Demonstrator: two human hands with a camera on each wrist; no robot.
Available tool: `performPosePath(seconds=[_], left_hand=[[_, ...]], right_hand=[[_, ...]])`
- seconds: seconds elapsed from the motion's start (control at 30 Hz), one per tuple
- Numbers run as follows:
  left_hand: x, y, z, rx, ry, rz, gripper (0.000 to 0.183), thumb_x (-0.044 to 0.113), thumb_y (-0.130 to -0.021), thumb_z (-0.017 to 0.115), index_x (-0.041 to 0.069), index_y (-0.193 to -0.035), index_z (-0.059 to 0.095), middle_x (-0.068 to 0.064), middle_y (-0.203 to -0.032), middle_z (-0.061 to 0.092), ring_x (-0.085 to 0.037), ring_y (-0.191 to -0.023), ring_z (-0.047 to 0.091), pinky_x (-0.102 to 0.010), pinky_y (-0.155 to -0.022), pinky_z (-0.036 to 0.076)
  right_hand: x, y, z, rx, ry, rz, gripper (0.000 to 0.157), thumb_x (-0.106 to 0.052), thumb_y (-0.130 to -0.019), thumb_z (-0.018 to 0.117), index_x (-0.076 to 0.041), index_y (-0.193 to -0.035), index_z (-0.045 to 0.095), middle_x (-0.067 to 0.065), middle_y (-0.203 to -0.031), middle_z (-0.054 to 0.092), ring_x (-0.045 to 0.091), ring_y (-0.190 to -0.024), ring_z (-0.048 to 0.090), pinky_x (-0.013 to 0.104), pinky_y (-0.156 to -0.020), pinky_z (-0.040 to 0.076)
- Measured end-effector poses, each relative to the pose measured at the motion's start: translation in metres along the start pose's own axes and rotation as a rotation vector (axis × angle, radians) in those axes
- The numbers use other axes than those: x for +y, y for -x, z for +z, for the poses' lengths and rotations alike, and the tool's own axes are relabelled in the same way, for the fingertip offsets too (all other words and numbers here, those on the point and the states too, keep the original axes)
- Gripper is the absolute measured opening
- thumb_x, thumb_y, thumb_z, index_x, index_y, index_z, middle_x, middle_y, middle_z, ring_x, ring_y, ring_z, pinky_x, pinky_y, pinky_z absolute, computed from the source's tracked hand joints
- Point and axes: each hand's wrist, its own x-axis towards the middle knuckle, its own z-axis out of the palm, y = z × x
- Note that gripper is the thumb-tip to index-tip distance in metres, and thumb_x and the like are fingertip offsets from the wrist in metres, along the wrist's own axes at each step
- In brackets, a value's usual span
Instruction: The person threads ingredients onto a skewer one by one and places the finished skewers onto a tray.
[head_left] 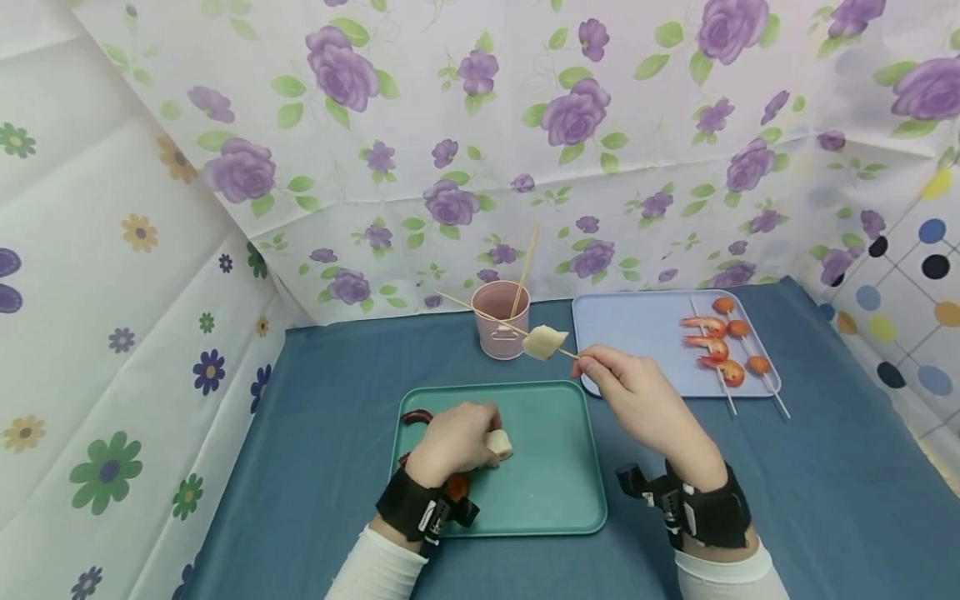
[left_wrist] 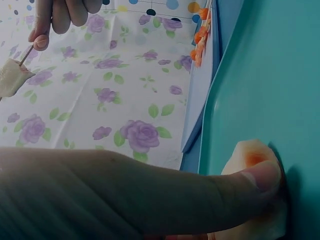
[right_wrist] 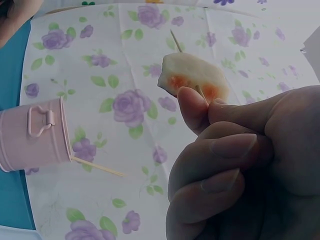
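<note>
My right hand [head_left: 637, 392] pinches the end of a thin wooden skewer [head_left: 465, 305] between thumb and forefinger, above the table. A white food piece [head_left: 545, 342] is threaded on it, near the fingertips; the right wrist view shows orange patches on this piece [right_wrist: 192, 70]. My left hand [head_left: 459, 437] is down in the green tray [head_left: 547, 508], gripping a second white food piece [head_left: 499, 446]. In the left wrist view the thumb lies across that piece [left_wrist: 247, 152], which also has an orange patch. Dark red food pieces [head_left: 416, 416] lie partly hidden by the left hand.
Behind the tray stands a pink bucket [head_left: 501, 342] with wooden sticks [head_left: 527, 262] in it. At the right, a pale blue tray [head_left: 622, 325] bears a shrimp skewer [head_left: 708, 342] and a skewer of orange balls [head_left: 738, 327]. Blue cloth [head_left: 337, 417] covers the table.
</note>
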Motion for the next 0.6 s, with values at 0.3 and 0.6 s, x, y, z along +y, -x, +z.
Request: performPosePath(seconds=[0.3,0.6], left_hand=[[-0.0006,-0.0028,-0.0023,0.019,-0.079,0.071,0.037,0.022,-0.079,0.098,0.02,-0.094,0.065,0.005,-0.084,0.063,-0.012,-0.068,0.055,-0.032,-0.063,0.049],[-0.0008,-0.0014,-0.0058,0.06,-0.124,0.187,0.032,0.029,-0.084,0.096,0.02,-0.093,0.067,0.007,-0.09,0.056,-0.01,-0.07,0.051,-0.029,-0.063,0.046]], right_hand=[[0.0005,-0.0003,-0.0005,-0.005,0.001,0.007,0.033,-0.034,-0.118,0.047,-0.017,-0.112,0.074,-0.002,-0.067,0.039,0.018,-0.055,0.036,0.034,-0.053,0.034],[0.0005,-0.0004,-0.0004,0.0,0.007,0.001,0.033,-0.033,-0.117,0.048,-0.016,-0.111,0.075,-0.003,-0.066,0.038,0.018,-0.054,0.036,0.034,-0.053,0.034]])
